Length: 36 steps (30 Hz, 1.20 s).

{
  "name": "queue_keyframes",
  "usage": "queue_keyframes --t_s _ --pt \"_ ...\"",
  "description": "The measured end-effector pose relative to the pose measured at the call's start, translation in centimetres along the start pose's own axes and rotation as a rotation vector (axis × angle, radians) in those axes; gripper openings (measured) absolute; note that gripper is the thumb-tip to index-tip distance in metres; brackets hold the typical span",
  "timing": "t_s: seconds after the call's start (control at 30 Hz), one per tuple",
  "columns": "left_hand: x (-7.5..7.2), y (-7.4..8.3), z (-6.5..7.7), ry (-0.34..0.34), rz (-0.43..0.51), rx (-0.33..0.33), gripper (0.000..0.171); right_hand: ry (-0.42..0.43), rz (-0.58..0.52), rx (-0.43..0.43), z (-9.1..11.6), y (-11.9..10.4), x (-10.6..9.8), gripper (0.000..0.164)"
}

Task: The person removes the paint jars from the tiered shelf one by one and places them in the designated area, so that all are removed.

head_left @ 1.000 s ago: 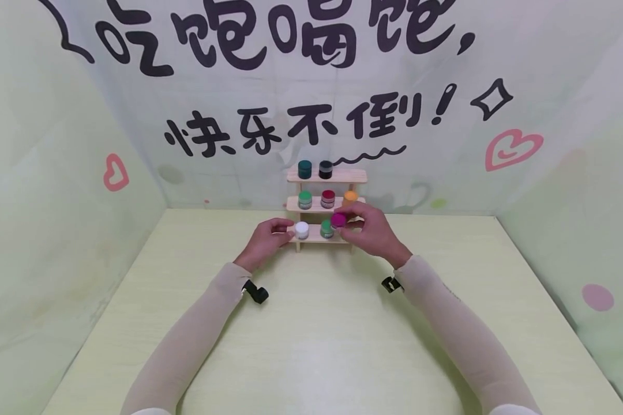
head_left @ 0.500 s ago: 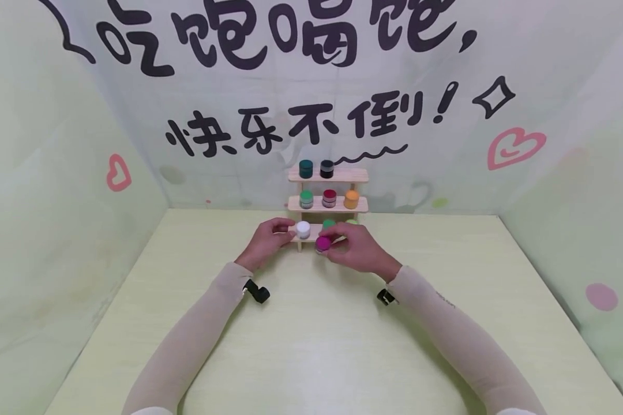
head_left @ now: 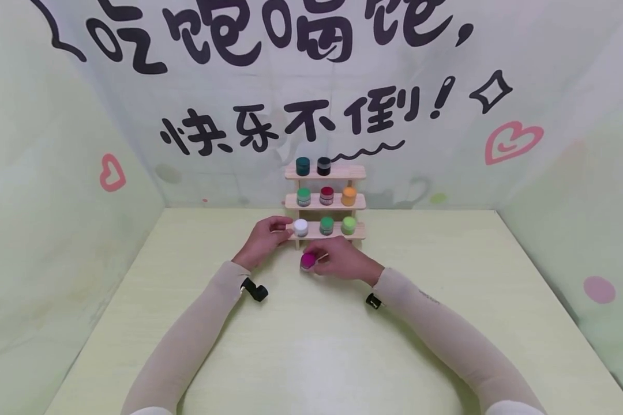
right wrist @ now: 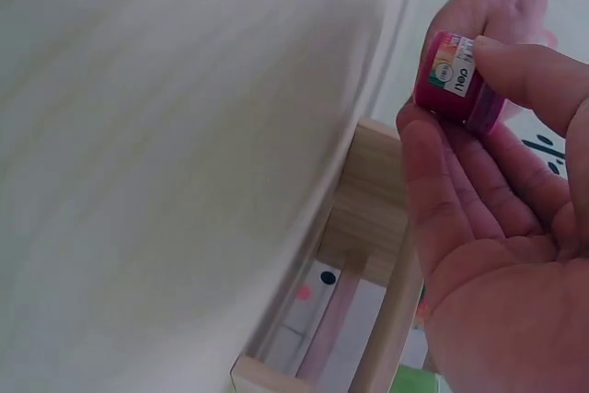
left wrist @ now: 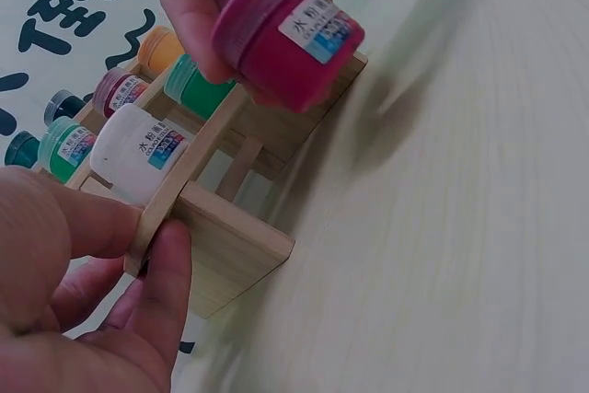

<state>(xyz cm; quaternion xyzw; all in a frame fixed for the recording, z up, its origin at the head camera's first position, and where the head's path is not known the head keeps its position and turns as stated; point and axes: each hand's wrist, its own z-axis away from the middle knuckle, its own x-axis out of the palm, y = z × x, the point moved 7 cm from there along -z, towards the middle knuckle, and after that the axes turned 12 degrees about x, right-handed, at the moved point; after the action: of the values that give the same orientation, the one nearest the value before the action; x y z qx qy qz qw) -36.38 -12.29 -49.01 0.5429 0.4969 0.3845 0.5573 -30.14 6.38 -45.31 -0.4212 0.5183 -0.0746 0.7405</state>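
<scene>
A three-tier wooden display rack stands near the back wall. My left hand pinches the left end of its lowest board between thumb and fingers, beside a white paint jar. My right hand holds a magenta paint jar between thumb and fingers, in front of the rack and apart from it. The jar is tilted, and its label shows in both wrist views. To the right of the white jar on the lowest board are a green jar and a light green jar.
The middle board carries a green jar, a red jar and an orange jar. On the top board are a dark teal jar and a black jar. A printed cloth wall rises behind the table.
My right hand has carried the magenta jar from the rack's lowest board leftward and toward me, uncovering the light green jar. My left hand has stayed at the rack's left end.
</scene>
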Motion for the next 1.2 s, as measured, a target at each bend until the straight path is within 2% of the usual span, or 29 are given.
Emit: queue_keyframes --t_s 0.27,0.5,0.7,1.07,1.2 --pt "-0.3 -0.1 -0.1 -0.001 -0.023 -0.001 0.038 -0.049 0.037 0.038 -0.4 -0.2 1.4 0.030" --pt "0.0 0.0 0.1 0.024 0.015 0.000 0.037 -0.080 0.058 0.047 -0.6 -0.1 2.0 0.029" --pt "0.0 0.0 0.1 0.026 0.012 -0.015 0.036 -0.078 0.088 0.062 -0.8 0.0 2.1 0.032" --pt "0.0 -0.3 0.2 0.019 0.012 -0.019 0.039 -0.118 0.058 0.098 -0.8 -0.1 2.3 0.041" --pt "0.0 -0.1 0.1 0.019 0.026 -0.014 0.038 -0.106 0.042 0.108 -0.8 -0.3 1.8 0.042"
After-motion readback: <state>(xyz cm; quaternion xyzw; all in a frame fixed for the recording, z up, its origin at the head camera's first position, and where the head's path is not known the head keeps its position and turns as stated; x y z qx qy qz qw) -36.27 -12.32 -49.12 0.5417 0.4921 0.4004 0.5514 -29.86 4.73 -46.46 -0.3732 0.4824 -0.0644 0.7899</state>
